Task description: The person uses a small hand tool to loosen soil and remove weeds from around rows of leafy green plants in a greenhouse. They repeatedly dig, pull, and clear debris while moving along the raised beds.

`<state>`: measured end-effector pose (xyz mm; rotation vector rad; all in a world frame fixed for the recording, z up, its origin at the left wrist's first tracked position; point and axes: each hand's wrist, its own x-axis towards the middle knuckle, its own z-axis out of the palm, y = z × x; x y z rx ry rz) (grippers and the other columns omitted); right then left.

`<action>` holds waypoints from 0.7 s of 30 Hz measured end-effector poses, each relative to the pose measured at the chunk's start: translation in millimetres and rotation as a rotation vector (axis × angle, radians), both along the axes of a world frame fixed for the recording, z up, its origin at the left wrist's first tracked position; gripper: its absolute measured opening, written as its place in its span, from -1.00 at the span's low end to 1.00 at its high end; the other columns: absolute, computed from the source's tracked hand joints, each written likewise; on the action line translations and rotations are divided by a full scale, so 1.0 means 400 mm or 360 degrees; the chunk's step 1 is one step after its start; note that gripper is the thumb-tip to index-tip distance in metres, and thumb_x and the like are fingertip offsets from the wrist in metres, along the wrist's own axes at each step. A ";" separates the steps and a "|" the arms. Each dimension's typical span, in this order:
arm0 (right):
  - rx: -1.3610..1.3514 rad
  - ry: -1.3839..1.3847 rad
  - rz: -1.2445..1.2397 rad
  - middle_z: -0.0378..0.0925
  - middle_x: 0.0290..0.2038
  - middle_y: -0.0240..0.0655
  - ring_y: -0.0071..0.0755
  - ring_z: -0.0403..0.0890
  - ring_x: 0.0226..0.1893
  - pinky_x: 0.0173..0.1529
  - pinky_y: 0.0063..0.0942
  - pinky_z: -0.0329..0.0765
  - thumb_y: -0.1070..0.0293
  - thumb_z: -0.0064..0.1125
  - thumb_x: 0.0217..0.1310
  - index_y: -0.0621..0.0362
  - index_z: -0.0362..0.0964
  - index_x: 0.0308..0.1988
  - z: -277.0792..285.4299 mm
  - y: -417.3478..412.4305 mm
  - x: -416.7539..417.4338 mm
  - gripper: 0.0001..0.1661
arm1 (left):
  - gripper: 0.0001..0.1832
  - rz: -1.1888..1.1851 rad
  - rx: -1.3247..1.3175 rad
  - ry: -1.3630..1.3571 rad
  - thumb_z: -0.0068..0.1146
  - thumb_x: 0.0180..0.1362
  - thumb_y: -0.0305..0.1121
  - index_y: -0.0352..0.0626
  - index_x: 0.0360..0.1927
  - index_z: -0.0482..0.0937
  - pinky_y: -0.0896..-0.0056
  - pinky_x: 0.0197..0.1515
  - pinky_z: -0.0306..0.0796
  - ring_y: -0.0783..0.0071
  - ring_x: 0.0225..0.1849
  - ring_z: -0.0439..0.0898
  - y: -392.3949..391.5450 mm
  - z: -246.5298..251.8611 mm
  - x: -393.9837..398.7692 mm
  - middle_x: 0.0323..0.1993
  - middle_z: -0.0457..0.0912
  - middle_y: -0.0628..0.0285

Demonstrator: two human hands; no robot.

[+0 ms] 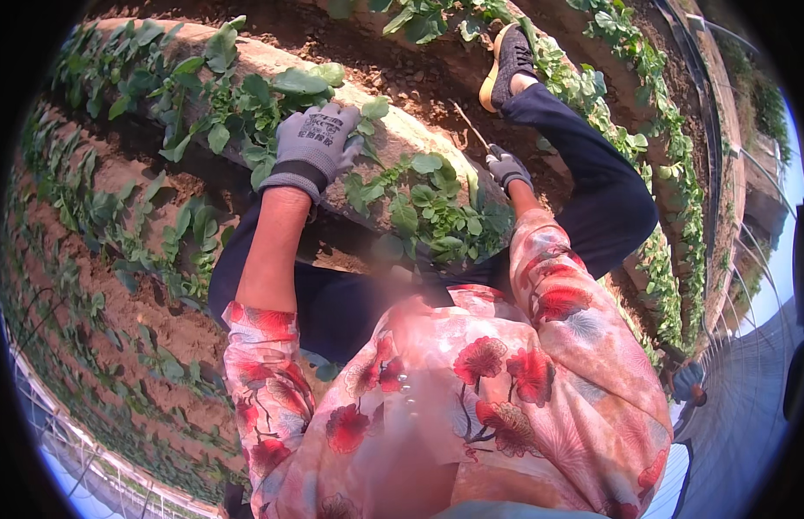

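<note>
My left hand [316, 146], in a grey work glove with writing on its back, rests among leafy green plants [298, 83] on a raised soil bed. Its fingertips are hidden, so whether it grips a leaf or stem is unclear. My right hand [506, 166], also gloved in grey, is closed around a thin stick-like tool [470, 124] that points up and left over the furrow. Between my hands, a clump of low leafy plants [434, 201] grows on the same bed, close to my right hand.
My shoe [510, 68] stands in the soil furrow [402, 65] beside the bed. More plant rows [668, 117] run along the right, and others [116, 233] spread at the left. A dark hose or edging strip [712, 130] lies far right, near curved frame poles [765, 170]. A person [689, 383] is in the distance.
</note>
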<state>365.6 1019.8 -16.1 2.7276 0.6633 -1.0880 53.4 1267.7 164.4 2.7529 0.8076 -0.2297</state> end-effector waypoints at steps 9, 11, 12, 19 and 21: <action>0.0287 -0.0106 0.0233 0.59 -0.18 -0.23 -0.24 0.61 -0.22 -0.04 -0.39 0.44 -0.01 0.03 0.09 -0.22 0.39 0.08 0.074 0.034 -0.060 -0.48 | -0.65 0.0039 0.0048 -0.0040 0.09 0.05 -0.04 0.07 -0.13 0.42 0.20 -0.20 0.43 0.30 -0.14 0.55 -0.013 0.019 -0.005 -0.24 0.53 0.27; 0.0264 0.0098 0.0120 0.47 0.02 -0.22 -0.15 0.49 0.02 0.12 -0.32 0.36 -0.06 -0.04 0.10 -0.31 0.34 0.11 0.063 0.093 -0.078 -0.46 | -0.60 0.0025 -0.0006 0.0040 0.05 0.07 -0.04 0.04 -0.06 0.40 0.24 -0.16 0.42 0.27 -0.13 0.53 -0.018 0.045 0.006 -0.18 0.52 0.24; 0.0365 0.0056 0.0208 0.47 0.02 -0.23 -0.16 0.49 0.01 0.11 -0.34 0.36 -0.06 -0.03 0.09 -0.28 0.34 0.12 0.046 0.120 -0.086 -0.45 | -0.61 0.0027 0.0015 0.0011 0.06 0.06 -0.05 0.04 -0.08 0.41 0.25 -0.16 0.42 0.27 -0.14 0.54 -0.018 0.040 0.006 -0.19 0.52 0.25; 0.0502 0.0182 0.0376 0.48 0.02 -0.32 -0.22 0.48 0.03 0.12 -0.38 0.36 -0.07 -0.03 0.11 -0.38 0.33 0.12 -0.026 0.447 -0.185 -0.47 | -0.63 0.0087 -0.0053 -0.0088 0.07 0.04 -0.06 0.04 -0.12 0.42 0.26 -0.21 0.42 0.28 -0.22 0.54 -0.003 0.028 0.023 -0.25 0.51 0.25; 0.0606 0.0136 0.0422 0.46 0.04 -0.33 -0.20 0.47 0.04 0.12 -0.36 0.36 -0.07 -0.05 0.12 -0.34 0.33 0.12 -0.027 0.556 -0.210 -0.47 | -0.64 0.0074 -0.0047 -0.0071 0.07 0.03 -0.06 0.04 -0.14 0.42 0.25 -0.20 0.40 0.29 -0.21 0.53 0.003 0.018 0.025 -0.26 0.50 0.25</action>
